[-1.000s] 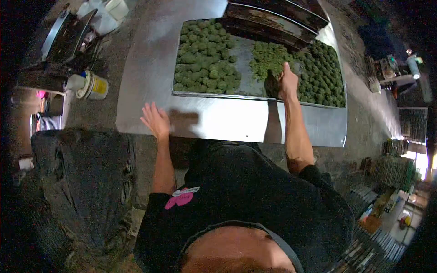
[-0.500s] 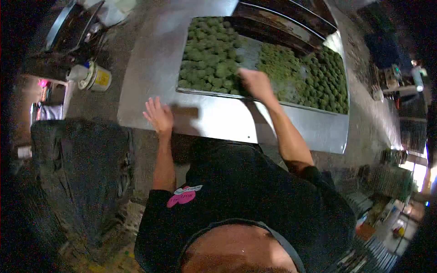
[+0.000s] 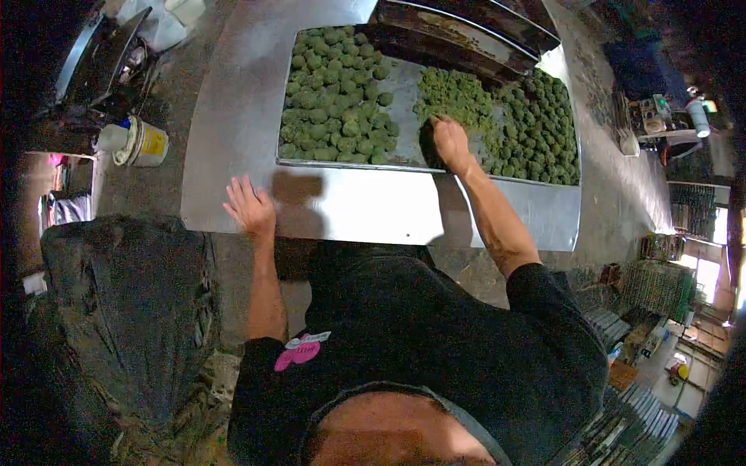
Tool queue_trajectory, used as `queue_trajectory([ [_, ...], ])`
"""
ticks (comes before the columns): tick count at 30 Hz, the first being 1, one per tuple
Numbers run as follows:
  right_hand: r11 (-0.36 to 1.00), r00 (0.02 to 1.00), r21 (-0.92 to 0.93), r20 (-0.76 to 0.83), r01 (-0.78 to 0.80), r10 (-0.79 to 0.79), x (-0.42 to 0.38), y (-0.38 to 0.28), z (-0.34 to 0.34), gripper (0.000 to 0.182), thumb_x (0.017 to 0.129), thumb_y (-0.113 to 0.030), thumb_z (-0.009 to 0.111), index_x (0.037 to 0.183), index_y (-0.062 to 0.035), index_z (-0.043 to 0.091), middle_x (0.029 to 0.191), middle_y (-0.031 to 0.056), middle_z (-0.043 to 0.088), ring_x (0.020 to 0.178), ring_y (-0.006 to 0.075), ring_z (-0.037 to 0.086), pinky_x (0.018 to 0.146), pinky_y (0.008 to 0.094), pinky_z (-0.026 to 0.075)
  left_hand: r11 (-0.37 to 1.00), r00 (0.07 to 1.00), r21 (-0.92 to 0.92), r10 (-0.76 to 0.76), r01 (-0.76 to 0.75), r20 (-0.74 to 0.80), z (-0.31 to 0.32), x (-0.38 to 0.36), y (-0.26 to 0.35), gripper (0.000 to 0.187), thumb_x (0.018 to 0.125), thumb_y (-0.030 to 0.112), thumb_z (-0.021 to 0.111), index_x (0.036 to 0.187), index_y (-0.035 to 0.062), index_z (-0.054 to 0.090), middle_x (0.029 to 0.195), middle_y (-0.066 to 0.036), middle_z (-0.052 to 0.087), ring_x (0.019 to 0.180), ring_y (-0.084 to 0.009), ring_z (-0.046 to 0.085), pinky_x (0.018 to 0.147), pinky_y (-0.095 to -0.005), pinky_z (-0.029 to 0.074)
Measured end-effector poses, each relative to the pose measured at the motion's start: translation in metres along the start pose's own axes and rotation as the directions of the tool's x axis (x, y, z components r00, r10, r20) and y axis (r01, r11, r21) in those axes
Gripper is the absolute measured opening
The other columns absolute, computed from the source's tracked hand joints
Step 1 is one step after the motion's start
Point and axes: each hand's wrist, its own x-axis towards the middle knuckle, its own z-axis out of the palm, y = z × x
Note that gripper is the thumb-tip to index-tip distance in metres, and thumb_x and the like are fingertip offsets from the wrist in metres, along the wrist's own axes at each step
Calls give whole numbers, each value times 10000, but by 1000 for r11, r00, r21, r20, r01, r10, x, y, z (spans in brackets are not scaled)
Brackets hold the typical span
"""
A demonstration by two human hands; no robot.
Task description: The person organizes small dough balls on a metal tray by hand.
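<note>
A shallow metal tray (image 3: 350,165) lies on the metal table (image 3: 225,132). Its left part carries a heap of rough green balls (image 3: 334,109), and smaller, darker green balls (image 3: 540,128) fill its right end. Loose green crumbly mass (image 3: 460,101) is spread between the two groups. My right hand (image 3: 451,146) is over the tray at the front edge of the crumbly mass, fingers curled inward; what they hold, if anything, is hidden. Flat on the table's front left part rests my left hand (image 3: 250,208), fingers spread and holding nothing.
Dark wooden-looking troughs (image 3: 466,35) stand at the tray's back edge. A white bucket with a yellow label (image 3: 148,144) is on the floor to the left, near a dark draped cover (image 3: 128,303). Green wire crates (image 3: 657,287) stand at the right.
My right hand has moved right, from beside the left heap of balls to the crumbly mass. My left hand stays on the table. The whole view has shifted slightly.
</note>
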Motion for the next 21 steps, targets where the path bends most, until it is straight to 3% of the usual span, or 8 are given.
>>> queue_trajectory([
  [4, 999, 990, 47, 140, -8, 2, 1, 20, -1, 129, 766, -71, 542, 668, -24, 611, 804, 195, 626, 680, 400, 605, 600, 468, 499, 1000, 1000, -26, 15, -16, -19, -1, 2, -2, 461, 860, 237, 487, 1297, 95, 449, 1390, -148, 372, 1306, -349, 301, 1045, -586, 176],
  [6, 995, 988, 36, 124, 89, -93, -12, 34, -12, 124, 755, -62, 523, 670, -2, 590, 758, 224, 610, 689, 409, 598, 598, 479, 486, 1000, 1000, -26, -7, 7, 9, 1, 1, -3, 456, 865, 248, 481, 1292, 87, 455, 1391, -152, 368, 1306, -351, 299, 1046, -586, 173],
  [9, 995, 982, 40, 169, -91, 84, -32, 31, -11, 132, 713, -70, 569, 811, 7, 611, 828, 249, 608, 759, 412, 592, 656, 459, 484, 1000, 1000, -24, 4, -4, -12, 2, 0, -3, 455, 866, 246, 484, 1292, 90, 453, 1394, -152, 363, 1308, -353, 293, 1047, -585, 172],
  [13, 995, 979, 78, 199, -65, 48, -17, 18, -31, 126, 732, -43, 547, 832, -3, 612, 851, 241, 608, 771, 414, 589, 646, 459, 481, 1000, 999, -20, 18, -19, -36, 3, 3, -2, 445, 859, 236, 493, 1279, 90, 467, 1383, -151, 380, 1303, -353, 301, 1047, -584, 173],
  [16, 945, 992, 310, -100, 107, -80, -9, -11, -23, 104, 751, -36, 539, 819, -7, 613, 835, 246, 604, 759, 405, 590, 646, 452, 484, 1000, 1000, -19, -2, 1, -11, 2, 2, -3, 435, 856, 237, 496, 1264, 88, 482, 1378, -148, 387, 1299, -350, 307, 1048, -581, 173],
  [18, 997, 988, 75, 155, -4, -7, -5, -11, 10, 103, 762, -68, 564, 824, -3, 612, 814, 247, 596, 735, 393, 591, 640, 454, 477, 999, 1000, -37, 6, -6, -15, 0, 2, -2, 430, 854, 243, 496, 1253, 84, 490, 1382, -146, 383, 1297, -348, 310, 1051, -577, 170],
  [20, 999, 996, 25, 83, -37, 35, -6, -13, -6, 155, 778, -123, 576, 721, 2, 646, 733, 194, 642, 753, 308, 644, 675, 414, 499, 999, 1000, -43, 4, -5, -17, -1, 1, -3, 429, 854, 243, 496, 1253, 86, 489, 1382, -147, 381, 1296, -349, 311, 1053, -575, 168],
  [21, 831, 965, 491, 137, -261, 222, -4, -1, -22, 165, 794, -153, 590, 752, -3, 646, 746, 165, 645, 758, 276, 634, 680, 388, 493, 999, 1000, -52, 3, -4, -19, 0, 2, -2, 428, 854, 242, 497, 1253, 88, 487, 1383, -148, 380, 1294, -351, 312, 1055, -573, 165],
])
